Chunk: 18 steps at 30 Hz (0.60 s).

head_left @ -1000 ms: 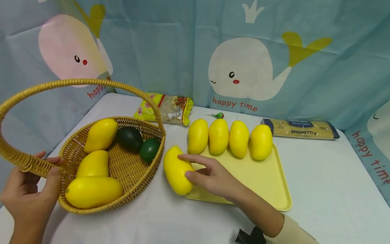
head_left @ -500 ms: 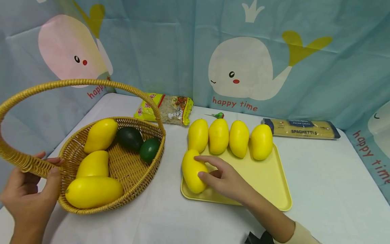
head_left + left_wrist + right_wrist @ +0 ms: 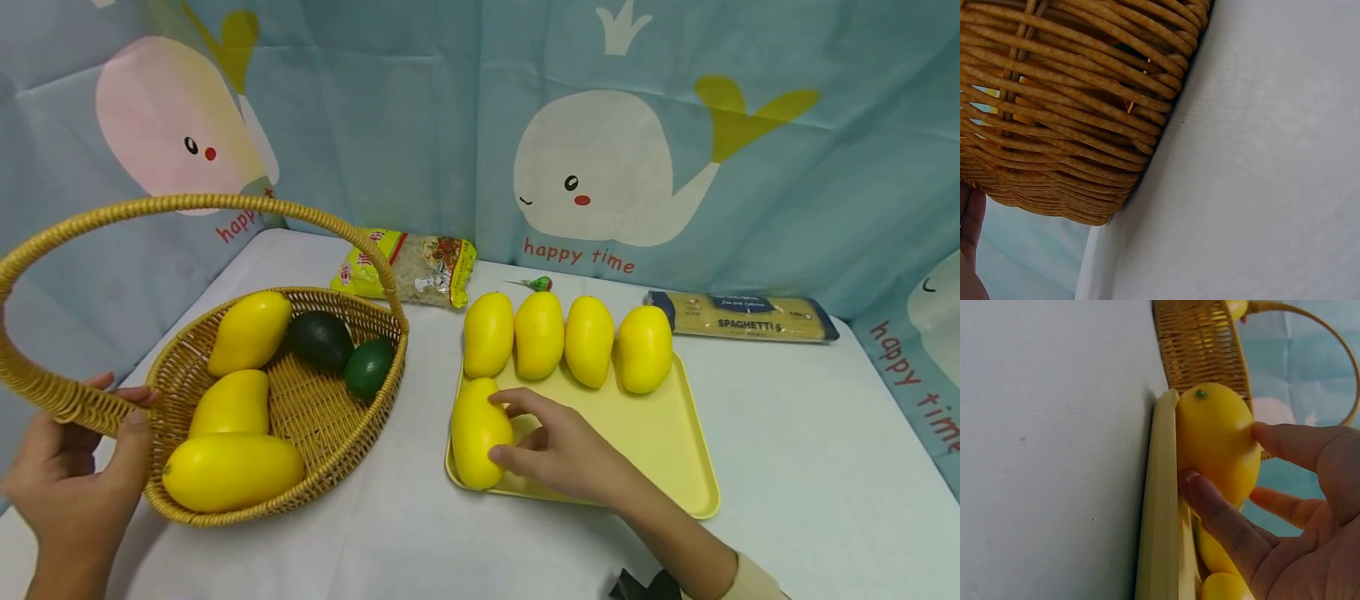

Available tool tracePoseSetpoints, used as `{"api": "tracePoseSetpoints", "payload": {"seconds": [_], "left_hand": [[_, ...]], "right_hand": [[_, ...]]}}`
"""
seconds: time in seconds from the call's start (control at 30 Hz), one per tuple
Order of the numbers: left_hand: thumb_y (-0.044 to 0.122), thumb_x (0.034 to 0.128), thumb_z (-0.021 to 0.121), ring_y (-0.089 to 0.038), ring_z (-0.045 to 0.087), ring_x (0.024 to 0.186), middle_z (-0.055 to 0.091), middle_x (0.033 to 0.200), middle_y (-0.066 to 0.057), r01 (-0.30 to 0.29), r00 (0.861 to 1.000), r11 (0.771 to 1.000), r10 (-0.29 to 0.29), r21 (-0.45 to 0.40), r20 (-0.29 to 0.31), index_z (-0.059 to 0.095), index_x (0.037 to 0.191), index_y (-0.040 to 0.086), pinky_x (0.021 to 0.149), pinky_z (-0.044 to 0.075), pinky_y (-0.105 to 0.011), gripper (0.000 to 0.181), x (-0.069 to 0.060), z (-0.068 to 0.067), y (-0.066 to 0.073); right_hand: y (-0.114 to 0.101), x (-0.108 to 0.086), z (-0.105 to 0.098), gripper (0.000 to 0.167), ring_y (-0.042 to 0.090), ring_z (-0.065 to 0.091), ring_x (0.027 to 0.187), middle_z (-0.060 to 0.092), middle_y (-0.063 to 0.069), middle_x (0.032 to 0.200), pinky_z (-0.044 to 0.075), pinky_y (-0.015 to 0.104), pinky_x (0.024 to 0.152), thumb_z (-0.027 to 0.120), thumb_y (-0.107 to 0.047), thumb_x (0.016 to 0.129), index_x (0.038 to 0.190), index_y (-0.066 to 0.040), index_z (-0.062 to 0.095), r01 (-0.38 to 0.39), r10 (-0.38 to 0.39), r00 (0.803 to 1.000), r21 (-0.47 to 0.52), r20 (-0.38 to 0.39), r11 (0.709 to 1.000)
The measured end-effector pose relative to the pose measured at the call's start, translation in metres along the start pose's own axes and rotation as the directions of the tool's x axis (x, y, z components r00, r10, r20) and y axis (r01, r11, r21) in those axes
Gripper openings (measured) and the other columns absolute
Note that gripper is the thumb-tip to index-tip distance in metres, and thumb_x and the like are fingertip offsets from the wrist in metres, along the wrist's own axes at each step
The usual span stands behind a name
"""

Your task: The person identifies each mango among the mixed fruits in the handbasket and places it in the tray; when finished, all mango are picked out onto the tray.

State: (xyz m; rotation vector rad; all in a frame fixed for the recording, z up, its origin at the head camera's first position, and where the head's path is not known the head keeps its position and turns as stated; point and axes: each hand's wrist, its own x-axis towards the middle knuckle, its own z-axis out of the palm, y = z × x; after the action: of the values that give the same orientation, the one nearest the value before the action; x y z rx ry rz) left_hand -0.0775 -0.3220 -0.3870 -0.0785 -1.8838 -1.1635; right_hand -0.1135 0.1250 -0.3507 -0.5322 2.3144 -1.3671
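Note:
The left hand grips the base of the wicker basket's handle; its fingertips show at the edge of the left wrist view, beside the woven basket wall. At the near left corner of the yellow tray lies a yellow mango, upright in the head view. The right hand has thumb and fingers round this mango's right side. In the right wrist view, thumb and index finger of that hand touch the mango, which rests against the tray's rim.
Several mangoes line the tray's far edge. Three mangoes and two dark green fruits lie in the basket. Behind are a food bag, a small green-and-red item and a spaghetti pack.
The right hand has carried the mango rightward from beside the basket onto the tray's near left corner, and the mango has turned more upright. The left hand and basket have stayed put.

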Motion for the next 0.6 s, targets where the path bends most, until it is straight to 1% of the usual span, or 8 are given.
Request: {"api": "tracePoseSetpoints", "payload": {"seconds": [0.07, 0.13, 0.3, 0.6], "left_hand": [[-0.014, 0.0828, 0.059, -0.004, 0.067, 0.095, 0.07, 0.108, -0.001, 0.005, 1.0, 1.0, -0.005, 0.01, 0.001, 0.061, 0.127, -0.009, 0.089, 0.049, -0.012, 0.045, -0.0004, -0.0001, 0.0004], [-0.014, 0.083, 0.059, -0.004, 0.067, 0.095, 0.07, 0.108, 0.0, 0.007, 1.0, 1.0, -0.007, 0.013, 0.002, 0.061, 0.128, -0.008, 0.089, 0.049, -0.012, 0.045, -0.0004, 0.0, 0.0006], [-0.013, 0.0825, 0.059, -0.004, 0.067, 0.095, 0.07, 0.108, -0.001, -0.006, 1.0, 1.0, 0.006, 0.001, 0.003, 0.061, 0.127, -0.009, 0.088, 0.049, -0.012, 0.045, -0.0004, 0.0001, 0.0004], [-0.013, 0.0813, 0.059, -0.005, 0.068, 0.094, 0.071, 0.107, -0.003, -0.019, 1.0, 1.0, 0.019, -0.025, -0.002, 0.061, 0.125, -0.012, 0.088, 0.05, -0.012, 0.044, -0.0004, -0.0009, -0.0005]], "right_hand": [[0.0007, 0.0, 0.0002, 0.054, 0.016, 0.07, 0.079, 0.057, 0.013, 0.133, 0.059, 0.031, 0.071, 0.076, -0.024, 0.091, 0.14, -0.016, 0.054, -0.009, 0.009, 1.0, 0.012, 0.002, 1.0], [0.0015, 0.0003, 0.0005, 0.054, 0.015, 0.07, 0.078, 0.058, 0.014, 0.13, 0.059, 0.031, 0.07, 0.077, -0.024, 0.09, 0.138, -0.016, 0.054, -0.007, 0.007, 1.0, 0.004, -0.003, 1.0], [0.0029, 0.0006, 0.0006, 0.054, 0.013, 0.069, 0.077, 0.06, 0.011, 0.127, 0.059, 0.03, 0.07, 0.078, -0.025, 0.088, 0.136, -0.016, 0.055, 0.006, -0.007, 1.0, -0.05, -0.028, 0.999], [0.0013, 0.0027, -0.0007, 0.055, 0.014, 0.065, 0.071, 0.061, 0.005, 0.12, 0.058, 0.03, 0.068, 0.083, -0.025, 0.083, 0.132, -0.016, 0.058, 0.025, -0.033, 0.997, -0.122, -0.063, 0.992]]}}
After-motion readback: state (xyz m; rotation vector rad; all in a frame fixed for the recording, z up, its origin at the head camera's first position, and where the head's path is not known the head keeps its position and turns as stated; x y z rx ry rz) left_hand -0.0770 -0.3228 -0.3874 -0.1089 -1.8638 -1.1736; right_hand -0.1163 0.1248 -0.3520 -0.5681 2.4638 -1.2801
